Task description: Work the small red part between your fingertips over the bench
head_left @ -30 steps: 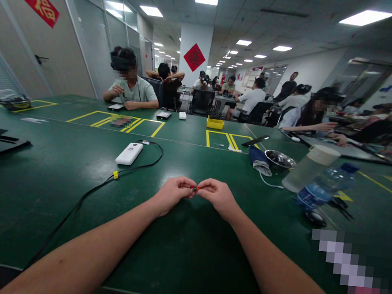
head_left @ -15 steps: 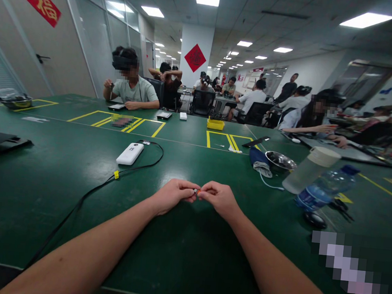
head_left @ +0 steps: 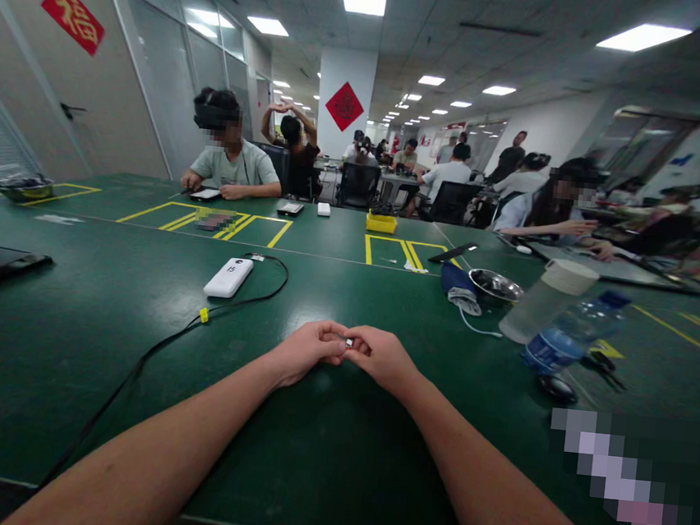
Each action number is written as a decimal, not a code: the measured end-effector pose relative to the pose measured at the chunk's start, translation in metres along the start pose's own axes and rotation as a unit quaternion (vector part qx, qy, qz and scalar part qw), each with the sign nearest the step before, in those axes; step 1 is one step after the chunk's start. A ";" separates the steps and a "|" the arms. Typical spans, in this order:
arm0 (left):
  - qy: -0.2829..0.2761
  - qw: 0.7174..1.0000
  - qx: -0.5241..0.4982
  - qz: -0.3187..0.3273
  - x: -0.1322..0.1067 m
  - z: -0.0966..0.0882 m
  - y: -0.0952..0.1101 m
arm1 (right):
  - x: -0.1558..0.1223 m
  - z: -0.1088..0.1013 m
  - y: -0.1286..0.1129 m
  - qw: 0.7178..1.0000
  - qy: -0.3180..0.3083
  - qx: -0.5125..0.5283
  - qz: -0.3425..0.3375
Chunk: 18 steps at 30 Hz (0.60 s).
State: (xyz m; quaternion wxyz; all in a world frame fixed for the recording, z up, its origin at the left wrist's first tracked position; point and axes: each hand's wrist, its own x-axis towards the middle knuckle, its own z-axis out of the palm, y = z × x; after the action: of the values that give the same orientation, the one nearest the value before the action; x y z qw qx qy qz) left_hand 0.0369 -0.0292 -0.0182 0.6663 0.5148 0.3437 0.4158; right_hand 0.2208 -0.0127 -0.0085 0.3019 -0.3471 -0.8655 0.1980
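Note:
My left hand (head_left: 315,348) and my right hand (head_left: 382,353) meet over the green table (head_left: 308,440), fingertips touching. Between them is a tiny piece with a white face (head_left: 349,343); it is too small and too covered by fingers to name its kind. Thumb and fingers of both hands are pinched around it. To the left of my hands lies a white power bank (head_left: 228,277) marked 15, with a black cable (head_left: 179,333) running from it toward the table's front edge.
On the right stand a frosted bottle (head_left: 547,302) and a blue-capped water bottle (head_left: 575,334), beside a metal bowl (head_left: 496,286), a blue cloth pouch (head_left: 460,288) and a black mouse (head_left: 557,389). A yellow box (head_left: 381,222) sits farther back. Across the table sits a person (head_left: 233,160).
My right hand has moved left and closed in on my left hand. An orange bit seen at the right fingertips is now hidden, and a white face shows instead. The view has shifted slightly.

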 end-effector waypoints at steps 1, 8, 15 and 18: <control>0.002 1.000 0.004 -0.002 0.000 0.000 0.000 | 0.000 0.001 0.002 1.000 0.001 -0.001 0.012; 0.029 0.999 0.019 0.007 0.002 -0.003 -0.002 | -0.001 0.004 0.003 0.999 -0.003 -0.025 0.024; 0.074 0.996 0.037 0.035 0.002 -0.001 0.000 | -0.001 -0.001 -0.002 0.998 0.017 -0.057 -0.017; 0.090 0.994 0.047 0.050 0.002 0.000 0.004 | -0.001 -0.004 -0.002 0.996 0.058 -0.062 -0.018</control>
State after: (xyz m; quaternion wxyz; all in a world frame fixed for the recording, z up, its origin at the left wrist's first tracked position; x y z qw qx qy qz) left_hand 0.0365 -0.0268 -0.0150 0.5862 0.5228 0.3952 0.4763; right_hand 0.2228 -0.0146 -0.0048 0.3336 -0.3604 -0.8630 0.1183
